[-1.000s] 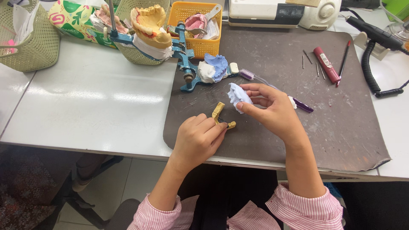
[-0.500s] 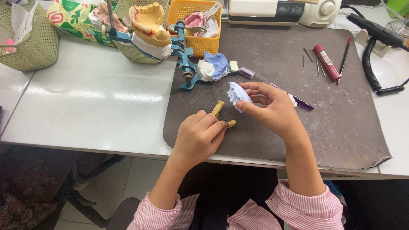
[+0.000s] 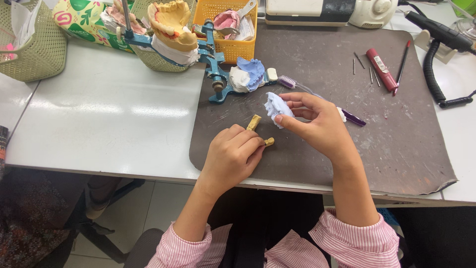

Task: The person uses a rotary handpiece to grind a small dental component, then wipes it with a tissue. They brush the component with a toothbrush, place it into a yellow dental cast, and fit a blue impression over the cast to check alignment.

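Observation:
My right hand (image 3: 317,124) holds a small pale blue dental cast piece (image 3: 275,108) between thumb and fingers, a little above the dark grey work mat (image 3: 386,149). My left hand (image 3: 233,155) is closed around a yellowish stone cast piece (image 3: 255,122) whose ends stick out past the fingers; the hand rests on the mat near its front left corner. The two hands are close together but apart.
A blue articulator (image 3: 215,74) with a blue and white cast (image 3: 249,75) stands behind the hands. A toothbrush (image 3: 317,97) lies under my right hand. Yellow basket (image 3: 225,47), green baskets (image 3: 37,54), red tube (image 3: 381,68), pen (image 3: 402,60) and a black corded handpiece (image 3: 439,34) lie farther back.

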